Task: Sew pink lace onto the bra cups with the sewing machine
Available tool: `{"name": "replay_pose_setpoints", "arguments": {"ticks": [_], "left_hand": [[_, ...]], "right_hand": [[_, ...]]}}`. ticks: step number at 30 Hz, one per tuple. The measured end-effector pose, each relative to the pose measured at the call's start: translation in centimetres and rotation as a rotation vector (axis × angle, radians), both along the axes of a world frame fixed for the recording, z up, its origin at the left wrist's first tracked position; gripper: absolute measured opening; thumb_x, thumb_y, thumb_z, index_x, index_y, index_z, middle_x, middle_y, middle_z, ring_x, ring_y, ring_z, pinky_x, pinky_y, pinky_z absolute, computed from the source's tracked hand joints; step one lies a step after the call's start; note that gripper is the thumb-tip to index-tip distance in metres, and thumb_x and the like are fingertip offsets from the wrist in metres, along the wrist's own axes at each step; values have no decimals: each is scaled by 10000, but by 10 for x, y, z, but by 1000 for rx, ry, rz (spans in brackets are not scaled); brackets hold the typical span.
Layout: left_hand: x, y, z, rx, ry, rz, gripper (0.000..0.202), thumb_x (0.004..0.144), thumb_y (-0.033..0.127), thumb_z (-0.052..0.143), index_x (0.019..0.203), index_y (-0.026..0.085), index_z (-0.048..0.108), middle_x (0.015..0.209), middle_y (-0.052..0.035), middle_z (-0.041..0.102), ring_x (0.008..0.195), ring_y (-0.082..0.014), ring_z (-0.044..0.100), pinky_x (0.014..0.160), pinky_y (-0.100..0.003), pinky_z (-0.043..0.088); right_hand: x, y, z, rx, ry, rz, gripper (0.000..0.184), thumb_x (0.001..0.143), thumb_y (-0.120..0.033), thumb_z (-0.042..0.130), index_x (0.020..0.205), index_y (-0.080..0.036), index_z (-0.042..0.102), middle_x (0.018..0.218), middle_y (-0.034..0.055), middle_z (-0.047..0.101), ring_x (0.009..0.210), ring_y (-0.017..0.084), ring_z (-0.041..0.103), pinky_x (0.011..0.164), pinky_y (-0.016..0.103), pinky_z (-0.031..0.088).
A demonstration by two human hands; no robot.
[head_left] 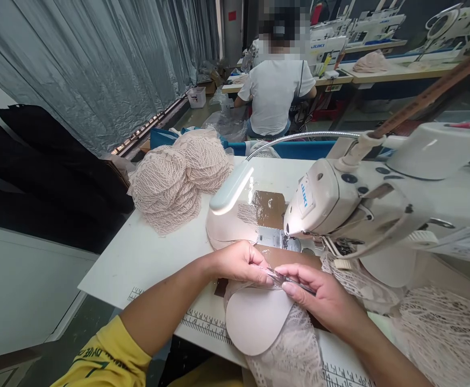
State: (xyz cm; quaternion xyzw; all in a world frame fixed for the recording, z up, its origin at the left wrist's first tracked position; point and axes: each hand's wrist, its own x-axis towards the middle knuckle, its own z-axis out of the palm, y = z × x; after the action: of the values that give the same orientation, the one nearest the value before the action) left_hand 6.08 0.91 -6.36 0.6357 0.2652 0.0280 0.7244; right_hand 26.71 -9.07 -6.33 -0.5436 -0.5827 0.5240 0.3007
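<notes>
My left hand (239, 262) is closed in a pinch on the top edge of a beige padded bra cup (255, 320) that lies on the white table (146, 258) in front of me. My right hand (319, 293) is closed on a thin metal tool, likely small snips or tweezers (285, 278), whose tip meets the same edge between the two hands. Pale lace fabric (291, 355) hangs under the cup toward me. The needle area of a white Juki sewing machine (340, 204) sits just behind my hands. A second cup (230, 231) lies under the lamp.
A stack of lace-covered cups (178, 177) stands at the back left of the table. A gooseneck lamp (230, 188) shines over the needle plate. More lace (440, 328) is piled at right. A person in a white shirt (275, 91) sits ahead at another table, back turned.
</notes>
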Motion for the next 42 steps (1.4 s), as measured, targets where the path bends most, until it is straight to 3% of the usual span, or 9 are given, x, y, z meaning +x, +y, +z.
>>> {"name": "replay_pose_setpoints", "arguments": {"ticks": [14,21,25,29,32,35,36,39,42], "left_hand": [[3,0,2,-3,3,20,440,637,497,772,695,91,613,607,28,477,552,-63,381,509,-195,301],[2,-2,5,41,29,6,401,672,464,757,683,97,596,587,40,443,530,-54,339,470,-187,254],[2,-1,4,29,25,15,412,650,461,773,642,103,569,579,42,438,528,-53,341,462,-184,254],[6,-2,-1,19,-10,24,368,667,430,763,690,100,601,632,23,500,576,-68,414,539,-191,341],[3,-4,9,198,2,17,298,721,392,715,807,114,645,695,8,540,623,-88,461,579,-197,371],[-12,-6,33,521,87,118,282,719,345,712,911,147,652,819,-14,577,703,-115,498,603,-201,382],[-20,-7,41,555,123,143,285,726,356,708,916,152,652,827,-16,582,711,-119,502,606,-203,385],[-41,-9,52,367,250,91,355,740,465,695,890,144,671,720,-11,579,645,-112,493,575,-209,378],[-49,-15,39,64,210,20,420,684,477,751,914,132,687,700,-11,576,606,-95,476,546,-207,357]], "right_hand": [[2,1,1,63,-34,22,296,867,-424,555,1070,-250,684,1074,47,698,979,234,637,857,351,504],[-5,6,5,120,-48,75,253,882,-402,537,1029,-262,687,975,27,700,914,213,639,820,336,502],[-9,7,6,99,3,25,259,896,-404,515,1003,-249,694,954,33,699,904,209,644,813,336,507],[-14,9,1,57,102,-62,321,828,-413,614,1089,-226,625,1062,57,677,978,226,630,869,359,502],[-17,11,-1,11,73,-20,309,812,-406,633,1049,-208,634,1024,58,675,958,227,619,834,346,501],[-16,10,0,-21,-12,14,289,875,-448,530,856,-188,655,818,40,649,760,187,593,657,298,475],[-14,8,1,-19,-14,20,306,888,-452,506,826,-187,647,788,33,630,724,173,571,625,286,455],[-11,4,4,28,42,35,278,897,-434,501,816,-197,623,795,15,585,723,150,526,632,263,421],[-10,0,5,66,112,57,247,892,-426,515,821,-205,603,765,0,531,704,136,479,628,252,395]]}}
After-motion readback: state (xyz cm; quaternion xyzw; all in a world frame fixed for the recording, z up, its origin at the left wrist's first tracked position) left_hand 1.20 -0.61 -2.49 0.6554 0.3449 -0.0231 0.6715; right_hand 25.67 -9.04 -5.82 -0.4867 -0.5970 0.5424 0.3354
